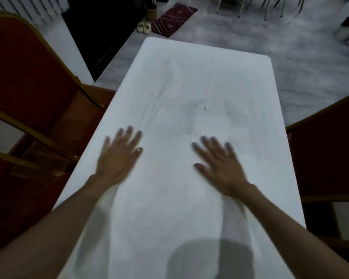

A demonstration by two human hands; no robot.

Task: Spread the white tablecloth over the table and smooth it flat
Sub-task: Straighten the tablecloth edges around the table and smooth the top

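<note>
Head view, the only one there is: the white tablecloth is already laid out over the whole tabletop, reaching the far corners and hanging off both long sides. Both hands are flat on it near the middle, left hand and right hand, fingers straight and spread apart, palms down, gripping nothing. They're motion-blurred, so I'd guess this is mid-smoothing.

What could go wrong, as I see it:
- There's a bunch of creases fanning out just beyond the fingertips. If the hands push forward together, that slack could pile up into a bigger ridge instead of flattening.
- Pressing hard and sliding could drag the whole cloth toward the far end and leave the near edge short. I can't see how much overhang there is at the near edge, so hard to say how close that is.
- Pushing harder with one hand than the other could skew the cloth off square.
- The red chairs sit right against the table, so the hanging cloth could snag on a frame.

Counts:
- one tablecloth, one table
- two hands
- red chairs: a stack on the left with at least two gold frames showing, and one on the right
- one red patterned rug
- one pair of pale slippers
- one small brown bin
</note>
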